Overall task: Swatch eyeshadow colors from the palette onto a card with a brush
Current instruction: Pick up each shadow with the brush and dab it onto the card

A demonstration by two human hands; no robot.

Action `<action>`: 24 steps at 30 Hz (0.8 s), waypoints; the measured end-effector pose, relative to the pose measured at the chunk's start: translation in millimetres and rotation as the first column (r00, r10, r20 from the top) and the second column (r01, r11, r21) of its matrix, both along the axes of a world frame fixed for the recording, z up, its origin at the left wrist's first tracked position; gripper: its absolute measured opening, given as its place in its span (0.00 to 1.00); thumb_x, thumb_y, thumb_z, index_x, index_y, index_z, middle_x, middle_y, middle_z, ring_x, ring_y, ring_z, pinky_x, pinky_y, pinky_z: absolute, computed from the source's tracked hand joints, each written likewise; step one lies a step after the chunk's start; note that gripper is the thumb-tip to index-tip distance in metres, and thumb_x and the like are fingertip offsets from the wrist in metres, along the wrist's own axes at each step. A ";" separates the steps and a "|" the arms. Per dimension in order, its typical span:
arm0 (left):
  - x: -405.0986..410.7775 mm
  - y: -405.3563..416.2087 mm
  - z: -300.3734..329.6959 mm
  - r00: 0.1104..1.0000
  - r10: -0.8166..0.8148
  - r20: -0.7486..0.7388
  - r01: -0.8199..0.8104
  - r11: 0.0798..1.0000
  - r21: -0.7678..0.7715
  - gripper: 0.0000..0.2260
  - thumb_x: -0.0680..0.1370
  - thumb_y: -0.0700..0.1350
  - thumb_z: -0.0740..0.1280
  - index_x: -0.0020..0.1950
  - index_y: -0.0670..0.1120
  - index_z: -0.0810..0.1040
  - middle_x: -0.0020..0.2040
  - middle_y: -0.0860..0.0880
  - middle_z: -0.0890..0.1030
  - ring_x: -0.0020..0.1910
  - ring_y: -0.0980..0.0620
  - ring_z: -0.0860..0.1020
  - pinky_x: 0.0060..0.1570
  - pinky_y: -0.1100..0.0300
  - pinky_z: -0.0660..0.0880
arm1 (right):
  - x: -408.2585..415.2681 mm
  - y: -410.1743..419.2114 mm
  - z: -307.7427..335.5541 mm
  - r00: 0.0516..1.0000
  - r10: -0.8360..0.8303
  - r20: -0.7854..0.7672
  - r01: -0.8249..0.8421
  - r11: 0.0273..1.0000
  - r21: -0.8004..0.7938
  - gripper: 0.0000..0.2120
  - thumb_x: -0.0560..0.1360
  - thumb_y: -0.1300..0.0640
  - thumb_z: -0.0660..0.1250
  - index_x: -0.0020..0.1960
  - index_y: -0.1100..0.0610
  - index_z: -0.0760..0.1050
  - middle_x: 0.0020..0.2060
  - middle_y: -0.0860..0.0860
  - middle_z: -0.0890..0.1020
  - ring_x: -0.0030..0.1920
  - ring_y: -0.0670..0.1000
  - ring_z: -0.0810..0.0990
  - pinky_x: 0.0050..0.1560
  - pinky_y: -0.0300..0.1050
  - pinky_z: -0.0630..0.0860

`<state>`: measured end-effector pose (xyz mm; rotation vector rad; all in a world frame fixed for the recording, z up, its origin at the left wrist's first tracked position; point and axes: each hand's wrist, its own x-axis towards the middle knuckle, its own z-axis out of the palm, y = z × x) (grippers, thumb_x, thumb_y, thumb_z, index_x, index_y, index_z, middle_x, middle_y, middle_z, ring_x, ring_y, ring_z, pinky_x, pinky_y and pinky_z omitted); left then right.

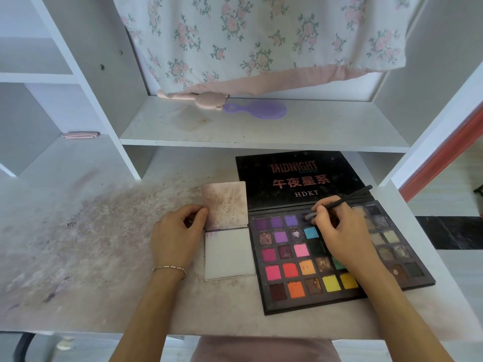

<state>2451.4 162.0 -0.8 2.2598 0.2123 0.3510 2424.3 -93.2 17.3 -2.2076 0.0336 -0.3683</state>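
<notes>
We see a white desk (109,246), its top stained with purplish powder on the left. Directly on it lie an open eyeshadow palette (337,257) and, just beside its left edge, two cards (227,231). On the shelf (261,131) above rests a purple brush (257,111).

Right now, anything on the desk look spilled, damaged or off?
Yes. Purplish-brown powder is scattered over the desk left of the card, whose upper half is smudged. Several palette pans look broken up, such as the brown one in the bottom row. The right hand holds the brush; the left hand pinches the card.
</notes>
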 end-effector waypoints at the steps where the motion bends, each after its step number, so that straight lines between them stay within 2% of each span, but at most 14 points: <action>1: 0.0 0.2 0.0 1.000 0.000 -0.001 0.000 1.000 0.001 0.05 0.74 0.49 0.66 0.44 0.55 0.81 0.37 0.59 0.78 0.35 0.64 0.72 0.34 0.70 0.63 | 0.1 0.0 0.1 1.000 0.000 -0.008 0.000 1.000 0.000 0.13 0.77 0.60 0.60 0.39 0.44 0.67 0.33 0.42 0.77 0.37 0.41 0.78 0.33 0.31 0.72; 5: -0.4 1.1 -0.2 1.000 -0.004 0.000 0.004 1.000 0.003 0.05 0.74 0.49 0.66 0.44 0.55 0.81 0.37 0.58 0.79 0.35 0.64 0.72 0.34 0.70 0.63 | 0.3 0.5 0.8 0.999 -0.033 -0.002 0.033 0.999 0.018 0.13 0.77 0.60 0.60 0.39 0.44 0.67 0.33 0.46 0.77 0.37 0.43 0.78 0.33 0.35 0.74; 11: 0.1 0.3 0.0 1.000 0.001 0.002 -0.001 1.000 0.007 0.05 0.74 0.49 0.66 0.44 0.54 0.82 0.37 0.58 0.79 0.36 0.61 0.73 0.34 0.70 0.63 | -3.0 8.2 8.5 1.000 -0.017 0.024 0.012 0.983 0.181 0.12 0.76 0.63 0.60 0.42 0.47 0.69 0.34 0.46 0.78 0.37 0.42 0.79 0.34 0.27 0.73; 13: -0.2 0.3 0.3 1.000 0.001 -0.001 -0.001 1.000 0.012 0.05 0.74 0.49 0.66 0.44 0.54 0.82 0.37 0.58 0.78 0.36 0.62 0.73 0.33 0.70 0.63 | -4.5 16.9 13.2 0.999 0.017 0.043 -0.026 0.971 0.236 0.12 0.76 0.64 0.60 0.42 0.47 0.70 0.33 0.48 0.78 0.36 0.43 0.79 0.34 0.32 0.75; 16: -0.6 0.3 0.4 1.000 -0.005 -0.005 0.005 1.000 0.002 0.05 0.74 0.49 0.66 0.45 0.54 0.82 0.37 0.58 0.79 0.36 0.62 0.73 0.33 0.70 0.63 | -7.4 34.9 19.2 0.995 0.083 0.055 -0.096 0.949 0.299 0.09 0.75 0.63 0.61 0.41 0.50 0.72 0.31 0.54 0.78 0.35 0.52 0.78 0.35 0.42 0.75; 18: -1.0 0.4 0.5 1.000 -0.004 -0.011 0.004 1.000 0.001 0.05 0.74 0.49 0.66 0.45 0.54 0.82 0.38 0.56 0.80 0.36 0.61 0.73 0.33 0.70 0.63 | -8.0 49.9 20.6 0.989 0.140 0.048 -0.148 0.930 0.336 0.08 0.74 0.61 0.62 0.41 0.50 0.73 0.33 0.54 0.79 0.36 0.53 0.78 0.37 0.44 0.75; 20: -1.5 0.6 0.6 1.000 -0.012 -0.011 0.012 1.000 -0.008 0.05 0.74 0.49 0.66 0.45 0.54 0.82 0.39 0.55 0.81 0.37 0.59 0.75 0.34 0.70 0.65 | -7.2 65.8 19.9 0.980 0.200 0.018 -0.193 0.913 0.360 0.08 0.74 0.61 0.63 0.40 0.49 0.73 0.34 0.50 0.81 0.37 0.50 0.80 0.37 0.42 0.77; 24: -2.0 0.7 0.9 1.000 -0.030 0.001 0.030 0.999 -0.028 0.04 0.74 0.48 0.66 0.43 0.54 0.82 0.38 0.54 0.81 0.37 0.58 0.75 0.36 0.67 0.68 | -4.0 88.9 14.1 0.956 0.291 -0.041 -0.259 0.902 0.346 0.06 0.73 0.62 0.65 0.42 0.51 0.75 0.33 0.46 0.82 0.40 0.39 0.81 0.38 0.29 0.74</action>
